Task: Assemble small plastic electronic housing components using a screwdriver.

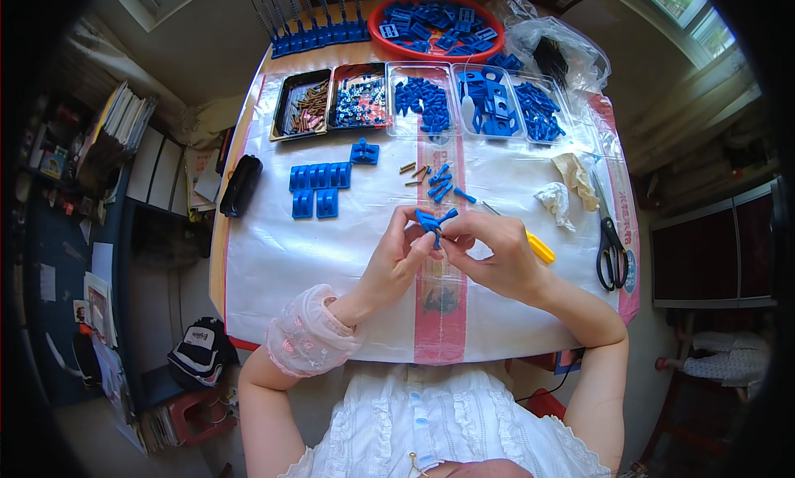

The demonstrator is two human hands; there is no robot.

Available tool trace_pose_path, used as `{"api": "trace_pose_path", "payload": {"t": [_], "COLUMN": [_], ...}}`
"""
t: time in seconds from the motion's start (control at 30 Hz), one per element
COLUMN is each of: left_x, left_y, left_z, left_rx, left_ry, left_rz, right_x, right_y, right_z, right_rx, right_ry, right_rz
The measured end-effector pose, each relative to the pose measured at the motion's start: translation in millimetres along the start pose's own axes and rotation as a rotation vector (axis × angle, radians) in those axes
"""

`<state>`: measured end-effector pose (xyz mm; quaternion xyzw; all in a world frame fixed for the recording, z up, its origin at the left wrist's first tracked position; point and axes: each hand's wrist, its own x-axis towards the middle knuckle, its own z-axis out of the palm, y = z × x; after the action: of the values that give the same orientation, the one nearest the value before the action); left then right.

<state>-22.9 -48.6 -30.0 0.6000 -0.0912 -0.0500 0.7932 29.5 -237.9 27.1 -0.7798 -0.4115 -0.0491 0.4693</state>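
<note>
Blue part [428, 221] is up over the pink stripe [426, 337]; brackets [326, 203] lie off left; your left hand [399, 253] grips the part; your right hand [495, 242] pinches its right side; screwdriver [541, 248] just beyond; looks like mid-fitting, so next probably calls for a steady left hold.

1. The table cover [348, 321] is white, with a pinkish-red stripe [439, 337] printed along its middle.
2. The plastic part [429, 223] held above this cover is blue.
3. The moulded blocks [320, 178] on the cover's left area are also blue.
4. The screws [407, 168] near the cover's middle are brass-brown.
5. The screwdriver handle [541, 248] on the cover's right area is yellow.
6. The basin [414, 55] behind the cover is orange-red.
</note>
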Motion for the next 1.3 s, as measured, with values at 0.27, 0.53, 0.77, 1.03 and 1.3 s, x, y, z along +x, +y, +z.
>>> {"api": "trace_pose_path", "payload": {"t": [0.27,0.53,0.77,1.03,1.3], "left_x": [-1,1,0,1,10], "left_y": [-3,-3,4,6,4], "left_z": [0,3,3,0,-13], "left_rx": [0.142,0.170,0.288,-0.024,-0.303], "left_ry": [0.080,0.117,0.116,0.106,0.108], "left_rz": [0.021,0.000,0.035,0.000,-0.093], "right_x": [-4,-5,-5,-4,-1], "right_y": [-3,-4,-7,0,1], "right_z": [3,2,3,-1,-4], "right_rx": [-0.287,-0.467,-0.426,-0.383,-0.340], "right_ry": [-0.008,-0.031,0.006,0.033,0.034], "right_rz": [-0.115,-0.196,-0.129,-0.049,-0.032]}}
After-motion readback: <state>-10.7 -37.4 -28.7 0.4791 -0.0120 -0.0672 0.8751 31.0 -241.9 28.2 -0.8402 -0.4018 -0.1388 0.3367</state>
